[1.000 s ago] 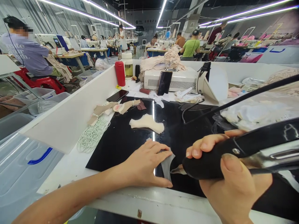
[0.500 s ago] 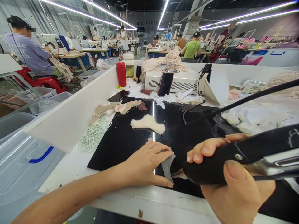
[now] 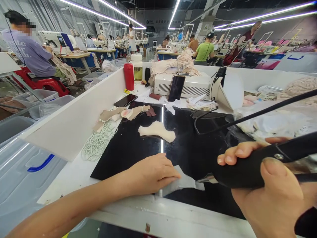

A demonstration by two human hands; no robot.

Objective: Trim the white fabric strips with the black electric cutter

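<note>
My left hand (image 3: 151, 173) lies on the near edge of the black mat (image 3: 128, 148), its fingers pinched on the left end of a small grey fabric piece (image 3: 183, 181). My right hand (image 3: 267, 191) grips a black-handled corded tool (image 3: 250, 167), whose metal tip (image 3: 205, 179) touches the right end of that fabric piece. A black cord (image 3: 260, 110) runs from the tool up to the right.
A cream fabric cut-out (image 3: 157, 130), beige pieces (image 3: 111, 115) and a bundle of white elastic loops (image 3: 99, 140) lie further back. A red bottle (image 3: 128, 76), a jar, two phones (image 3: 175, 88) and a white machine (image 3: 190, 85) stand behind. Other people work at distant tables.
My left hand slid back toward the table edge and now pinches the fabric, which lies flatter and turned. My right hand and the tool shifted right.
</note>
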